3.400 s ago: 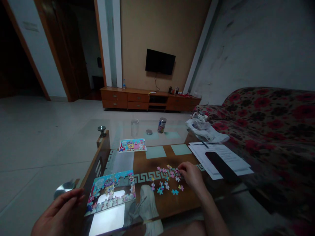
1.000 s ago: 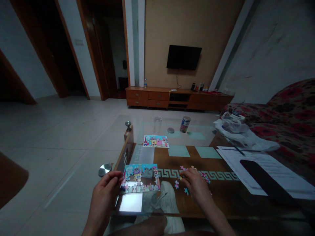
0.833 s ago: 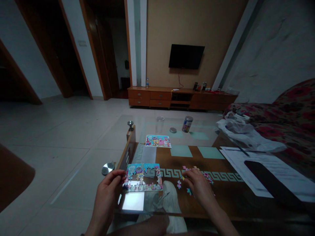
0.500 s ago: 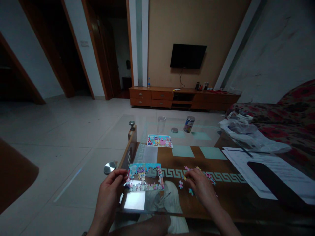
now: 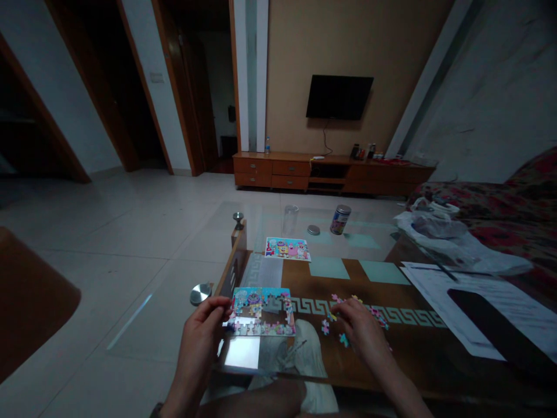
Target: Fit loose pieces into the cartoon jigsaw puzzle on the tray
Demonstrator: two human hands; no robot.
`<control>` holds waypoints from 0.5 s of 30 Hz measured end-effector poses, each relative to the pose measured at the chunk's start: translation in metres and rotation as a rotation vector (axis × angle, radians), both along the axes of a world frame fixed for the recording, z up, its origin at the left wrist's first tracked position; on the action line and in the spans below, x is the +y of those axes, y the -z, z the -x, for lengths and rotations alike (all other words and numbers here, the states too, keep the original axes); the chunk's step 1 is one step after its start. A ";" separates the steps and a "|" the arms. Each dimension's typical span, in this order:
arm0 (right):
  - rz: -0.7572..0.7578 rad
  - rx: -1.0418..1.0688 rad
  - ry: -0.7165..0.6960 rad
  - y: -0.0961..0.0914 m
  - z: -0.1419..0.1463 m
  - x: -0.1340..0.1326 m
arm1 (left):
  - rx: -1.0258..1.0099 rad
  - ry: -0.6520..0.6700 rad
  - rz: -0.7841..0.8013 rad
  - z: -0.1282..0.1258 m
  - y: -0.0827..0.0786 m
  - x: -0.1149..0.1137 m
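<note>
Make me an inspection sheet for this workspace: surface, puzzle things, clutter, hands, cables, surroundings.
Surface: see-through glass tabletop, with reflections.
Puzzle things: puzzle partly assembled, gap in its middle; loose pieces to its right; printed picture beyond.
Clutter: papers partly under a dark flat object; plastic bag; tin; clear container.
Hands: left hand at the puzzle's left edge, right hand by the loose pieces; grips unclear.
Cables: one hanging below the television.
Surroundings: wooden cabinet, floral sofa.

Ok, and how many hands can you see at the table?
2: the left hand at the left edge of the partly filled puzzle, and the right hand at the loose pieces. No other hand shows.
</note>
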State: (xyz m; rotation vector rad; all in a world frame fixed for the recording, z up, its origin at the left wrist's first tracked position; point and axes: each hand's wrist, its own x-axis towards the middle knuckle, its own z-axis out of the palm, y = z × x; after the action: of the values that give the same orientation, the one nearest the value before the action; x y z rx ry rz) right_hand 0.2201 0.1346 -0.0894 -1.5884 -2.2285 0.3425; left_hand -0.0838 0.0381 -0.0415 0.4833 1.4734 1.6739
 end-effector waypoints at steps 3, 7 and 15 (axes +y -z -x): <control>-0.003 0.012 -0.018 0.001 -0.001 0.000 | -0.012 0.001 -0.020 0.000 0.000 0.000; -0.013 0.014 -0.015 0.002 -0.001 0.001 | -0.023 0.005 -0.015 -0.001 -0.002 0.000; -0.017 0.021 -0.025 0.005 -0.003 0.002 | -0.026 0.009 -0.010 -0.001 -0.003 -0.001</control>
State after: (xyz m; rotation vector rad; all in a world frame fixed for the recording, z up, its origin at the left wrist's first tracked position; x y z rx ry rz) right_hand 0.2231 0.1370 -0.0942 -1.5420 -2.2311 0.3448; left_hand -0.0828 0.0373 -0.0387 0.4710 1.4429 1.6752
